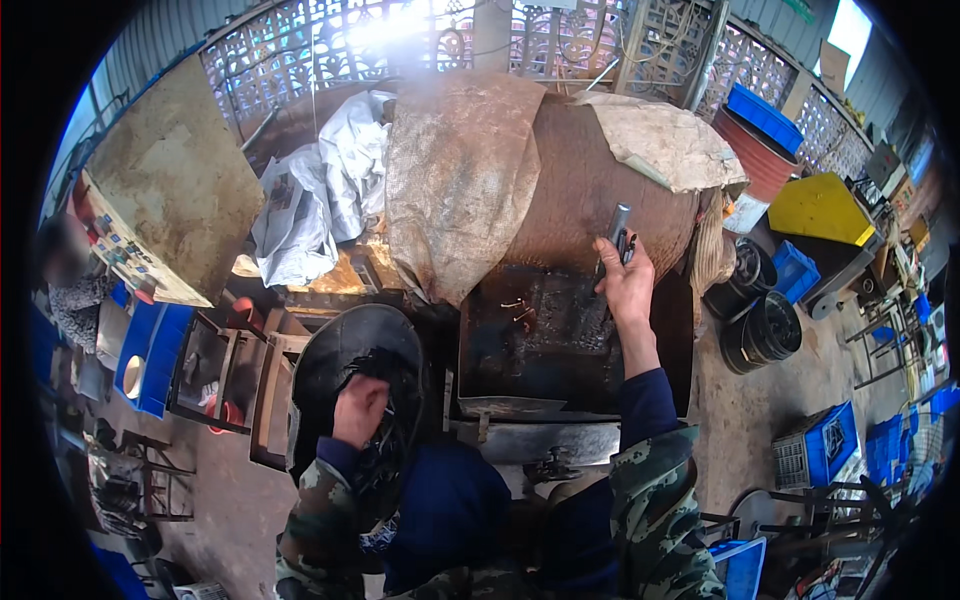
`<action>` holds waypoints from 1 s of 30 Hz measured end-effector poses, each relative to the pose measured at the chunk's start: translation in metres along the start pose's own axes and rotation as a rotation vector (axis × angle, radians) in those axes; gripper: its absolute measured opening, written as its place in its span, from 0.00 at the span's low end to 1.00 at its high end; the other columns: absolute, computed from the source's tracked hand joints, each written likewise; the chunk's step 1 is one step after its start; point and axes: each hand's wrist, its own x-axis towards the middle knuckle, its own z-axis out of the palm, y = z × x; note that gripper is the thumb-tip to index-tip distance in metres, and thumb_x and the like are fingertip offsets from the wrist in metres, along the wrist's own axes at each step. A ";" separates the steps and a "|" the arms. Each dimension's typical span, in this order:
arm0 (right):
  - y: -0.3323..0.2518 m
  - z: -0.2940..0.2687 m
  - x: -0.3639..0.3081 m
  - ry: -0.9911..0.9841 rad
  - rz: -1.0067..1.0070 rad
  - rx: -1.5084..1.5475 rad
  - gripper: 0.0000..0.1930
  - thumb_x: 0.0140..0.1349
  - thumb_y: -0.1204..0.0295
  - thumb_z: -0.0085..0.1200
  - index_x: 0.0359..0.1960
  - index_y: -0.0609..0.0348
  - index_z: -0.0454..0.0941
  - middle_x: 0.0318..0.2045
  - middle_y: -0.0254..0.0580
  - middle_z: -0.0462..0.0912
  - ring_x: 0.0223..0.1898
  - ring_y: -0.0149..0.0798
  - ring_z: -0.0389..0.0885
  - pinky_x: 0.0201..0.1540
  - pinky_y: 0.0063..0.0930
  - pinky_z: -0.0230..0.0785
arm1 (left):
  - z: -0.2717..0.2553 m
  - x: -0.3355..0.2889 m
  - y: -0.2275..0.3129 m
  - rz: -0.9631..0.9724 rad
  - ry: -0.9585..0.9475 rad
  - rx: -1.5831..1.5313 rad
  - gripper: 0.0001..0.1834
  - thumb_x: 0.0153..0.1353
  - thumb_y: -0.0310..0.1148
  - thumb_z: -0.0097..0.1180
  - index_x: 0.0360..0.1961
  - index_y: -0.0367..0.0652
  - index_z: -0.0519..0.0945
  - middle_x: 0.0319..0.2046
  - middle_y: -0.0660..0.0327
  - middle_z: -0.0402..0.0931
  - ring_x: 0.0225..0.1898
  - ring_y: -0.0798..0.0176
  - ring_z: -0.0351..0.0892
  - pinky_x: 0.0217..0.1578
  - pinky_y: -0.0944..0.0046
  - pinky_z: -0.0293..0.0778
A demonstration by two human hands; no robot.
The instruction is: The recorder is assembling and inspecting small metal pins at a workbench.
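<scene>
My right hand [629, 284] is closed round a few short metal rods [619, 222]; one grey, tube-like end sticks up past my fingers. It is above the dark, oily metal tray [480, 350] in front of a big rusty drum [565, 185]. A few small shiny bits lie in the tray. My left hand [360, 410] reaches down into a black bucket [310, 385] standing left of the tray. Its fingers are curled among thin dark pieces [378, 365], and what they hold is hidden.
Stained sacking [465, 170] hangs over the drum, with white plastic sacks [300, 215] to its left. Black buckets [760, 330], a red barrel [757, 165] and blue crates [822, 445] stand at right. Another person [75, 300] is at far left, beyond a wooden board [165, 185].
</scene>
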 end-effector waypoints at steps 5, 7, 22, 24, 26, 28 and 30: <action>0.004 -0.004 0.002 0.009 -0.004 0.014 0.18 0.66 0.63 0.61 0.51 0.61 0.76 0.33 0.33 0.82 0.21 0.23 0.73 0.18 0.20 0.67 | 0.035 -0.058 -0.053 0.030 -0.122 0.215 0.27 0.46 0.32 0.65 0.52 0.44 0.78 0.52 0.52 0.73 0.53 0.45 0.72 0.55 0.50 0.71; 0.003 -0.003 0.001 0.003 0.002 0.025 0.18 0.66 0.63 0.61 0.51 0.61 0.76 0.34 0.33 0.82 0.22 0.23 0.73 0.18 0.19 0.67 | 0.046 -0.069 -0.058 0.019 -0.210 0.302 0.34 0.44 0.36 0.66 0.57 0.47 0.74 0.55 0.54 0.70 0.59 0.43 0.65 0.59 0.46 0.66; 0.004 -0.003 0.003 -0.018 0.008 0.023 0.17 0.66 0.63 0.60 0.51 0.60 0.76 0.34 0.34 0.83 0.24 0.23 0.74 0.18 0.19 0.68 | 0.070 -0.076 -0.075 -0.176 -0.152 0.211 0.17 0.57 0.36 0.54 0.47 0.44 0.76 0.44 0.46 0.75 0.45 0.37 0.77 0.45 0.42 0.74; 0.003 -0.004 0.003 -0.038 0.012 0.019 0.17 0.67 0.62 0.60 0.51 0.60 0.76 0.34 0.34 0.83 0.25 0.23 0.75 0.18 0.18 0.68 | 0.068 -0.076 -0.079 -0.174 -0.144 0.203 0.16 0.59 0.37 0.52 0.47 0.43 0.76 0.43 0.45 0.76 0.45 0.36 0.77 0.45 0.42 0.74; 0.001 -0.004 0.003 -0.044 0.008 0.024 0.18 0.67 0.62 0.60 0.52 0.60 0.76 0.35 0.34 0.83 0.26 0.23 0.75 0.18 0.18 0.68 | 0.063 -0.078 -0.083 -0.173 -0.134 0.197 0.15 0.61 0.37 0.50 0.47 0.43 0.76 0.42 0.45 0.77 0.44 0.36 0.78 0.44 0.42 0.74; 0.002 -0.005 0.002 -0.047 0.005 0.024 0.18 0.67 0.62 0.59 0.52 0.60 0.76 0.35 0.34 0.83 0.26 0.23 0.75 0.18 0.18 0.68 | 0.054 -0.080 -0.080 -0.340 -0.223 0.124 0.14 0.62 0.36 0.49 0.46 0.43 0.77 0.38 0.43 0.80 0.43 0.35 0.79 0.43 0.42 0.74; 0.003 -0.005 0.002 -0.056 0.010 0.043 0.19 0.67 0.62 0.59 0.53 0.61 0.75 0.35 0.34 0.83 0.28 0.23 0.76 0.19 0.18 0.68 | 0.044 -0.083 -0.076 -0.278 -0.164 0.057 0.13 0.63 0.36 0.48 0.45 0.44 0.77 0.36 0.43 0.80 0.42 0.35 0.79 0.42 0.43 0.74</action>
